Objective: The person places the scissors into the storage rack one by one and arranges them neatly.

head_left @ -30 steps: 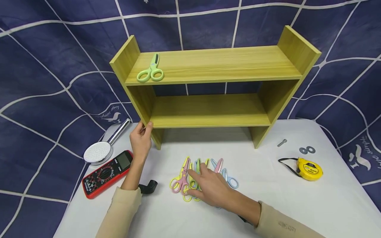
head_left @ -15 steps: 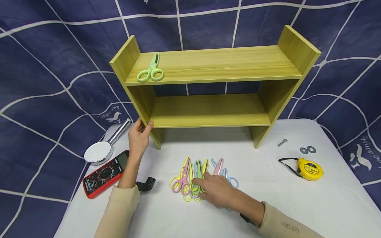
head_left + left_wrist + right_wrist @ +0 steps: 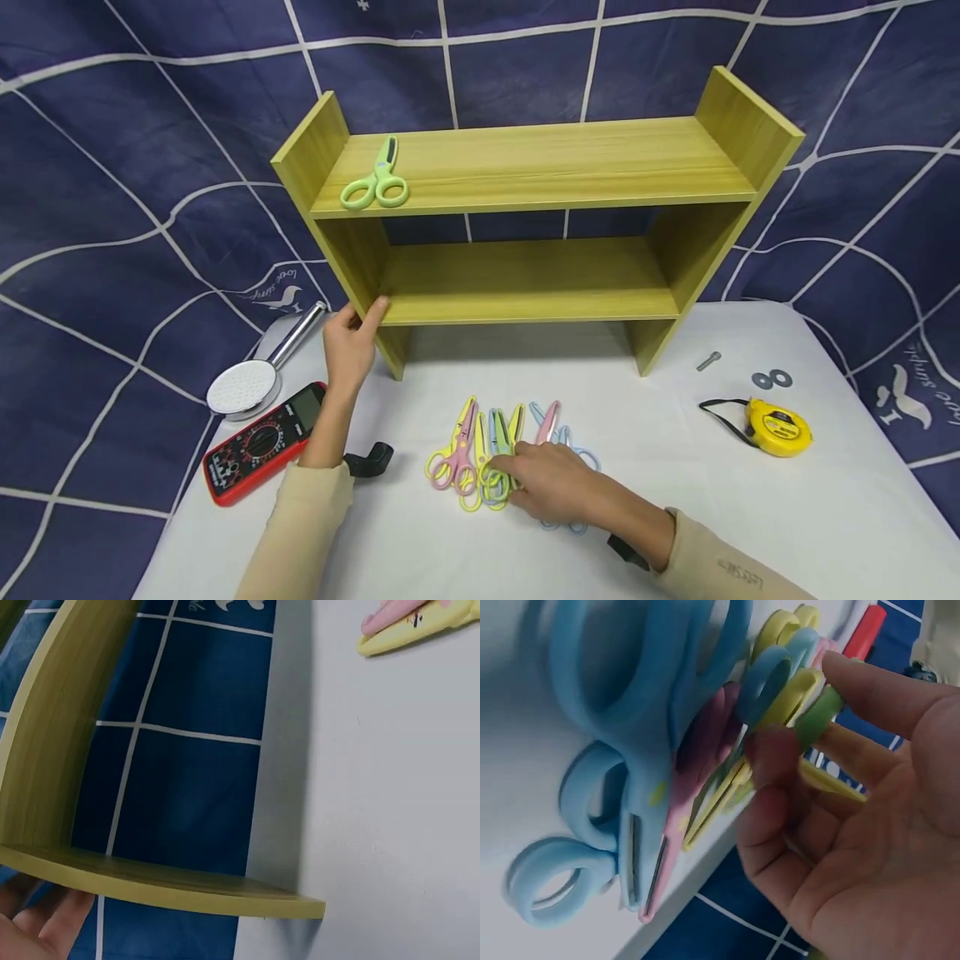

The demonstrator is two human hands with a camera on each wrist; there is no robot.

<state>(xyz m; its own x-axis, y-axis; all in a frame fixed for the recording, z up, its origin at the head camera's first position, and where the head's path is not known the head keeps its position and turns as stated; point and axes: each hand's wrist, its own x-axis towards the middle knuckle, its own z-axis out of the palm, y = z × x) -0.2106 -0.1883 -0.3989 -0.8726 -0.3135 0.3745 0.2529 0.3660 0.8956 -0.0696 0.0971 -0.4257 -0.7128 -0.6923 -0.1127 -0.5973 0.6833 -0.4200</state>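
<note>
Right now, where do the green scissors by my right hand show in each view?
Head: green scissors just below centre, at the right hand.
Left wrist: not in it.
Right wrist: green handle, upper right of centre.
Shared landmark: white-lined blue cloth, in all three.

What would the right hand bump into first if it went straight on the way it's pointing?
The right hand would probably meet the green scissors at its fingertips first; whether they already touch is unclear.
</note>
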